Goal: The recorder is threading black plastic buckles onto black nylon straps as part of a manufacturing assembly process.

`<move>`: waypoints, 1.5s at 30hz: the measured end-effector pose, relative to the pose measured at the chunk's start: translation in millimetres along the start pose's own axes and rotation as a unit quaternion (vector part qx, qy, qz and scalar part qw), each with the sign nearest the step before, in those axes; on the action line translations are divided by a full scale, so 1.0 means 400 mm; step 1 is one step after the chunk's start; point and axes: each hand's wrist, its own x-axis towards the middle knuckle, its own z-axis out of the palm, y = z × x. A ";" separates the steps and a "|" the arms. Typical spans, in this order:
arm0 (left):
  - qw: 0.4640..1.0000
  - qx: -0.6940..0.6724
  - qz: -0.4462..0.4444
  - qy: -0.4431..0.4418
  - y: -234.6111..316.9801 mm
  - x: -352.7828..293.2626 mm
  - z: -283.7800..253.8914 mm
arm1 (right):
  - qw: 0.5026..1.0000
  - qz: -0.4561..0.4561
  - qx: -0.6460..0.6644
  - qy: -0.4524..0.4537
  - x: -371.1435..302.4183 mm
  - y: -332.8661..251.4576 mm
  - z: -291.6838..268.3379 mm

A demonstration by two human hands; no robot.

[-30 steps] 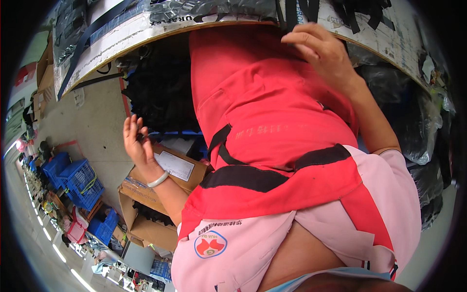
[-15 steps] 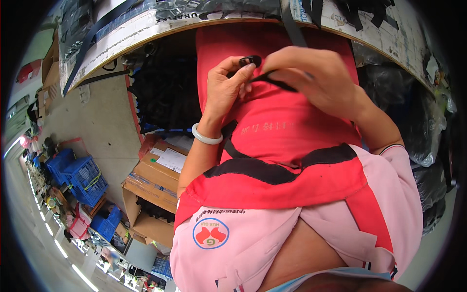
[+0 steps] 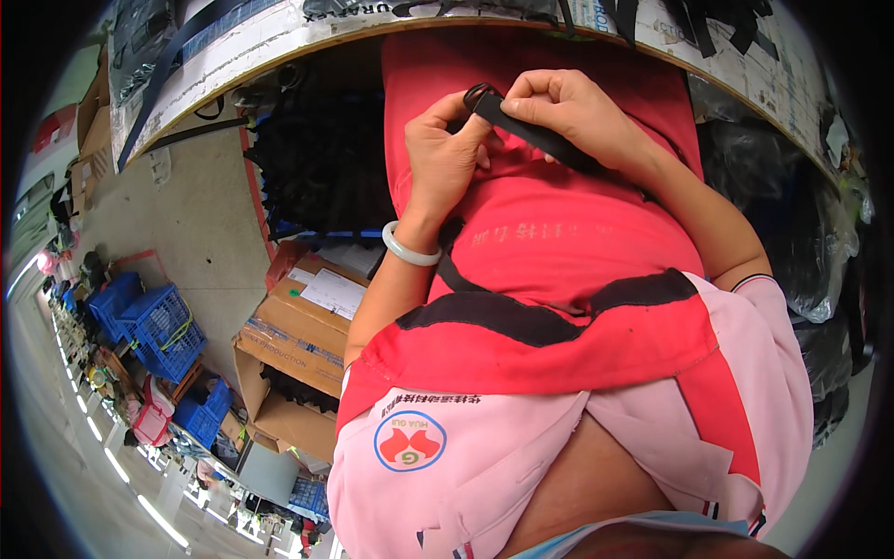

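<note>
Above the red apron (image 3: 549, 205) on my lap, both hands work close together. My left hand (image 3: 442, 154) is closed, thumb and forefinger pinching a small black plastic buckle (image 3: 478, 95). A flat black webbing strap (image 3: 540, 140) runs from the buckle toward the lower right, passing under my right hand (image 3: 582, 112). The thumb and fingers of that hand pinch the strap just beside the buckle. Whether the strap is threaded through the buckle I cannot tell. The strap's far end is hidden behind my right hand.
A worktable edge (image 3: 345, 45) curves across the top, with black straps (image 3: 736, 28) on it. At the left are an opened cardboard box (image 3: 298, 326) and blue plastic crates (image 3: 163, 331). Dark bagged goods (image 3: 773, 205) lie to the right; a black heap (image 3: 317, 168) sits under the table.
My right hand has come in from a blurred sweep to pinch the strap beside the buckle. The strap now lies straight and flat. A strap over the table edge has gone from its place.
</note>
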 end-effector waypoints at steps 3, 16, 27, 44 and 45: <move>0.991 0.118 0.063 0.022 -0.022 0.005 0.004 | 0.999 0.017 0.046 0.014 0.005 0.008 -0.008; 0.909 0.289 0.286 0.095 -0.038 0.031 0.017 | 0.973 -0.051 0.221 0.040 0.026 0.036 0.005; 0.888 0.313 0.334 0.044 -0.058 0.044 0.011 | 0.987 -0.060 0.148 0.033 0.042 0.046 -0.008; 0.979 -0.194 -0.054 -0.010 -0.009 0.055 0.011 | 0.907 -0.361 -0.175 0.126 0.056 0.059 -0.034; 0.987 -0.158 -0.029 -0.008 -0.009 0.054 0.014 | 0.893 -0.390 -0.180 0.132 0.051 0.058 -0.033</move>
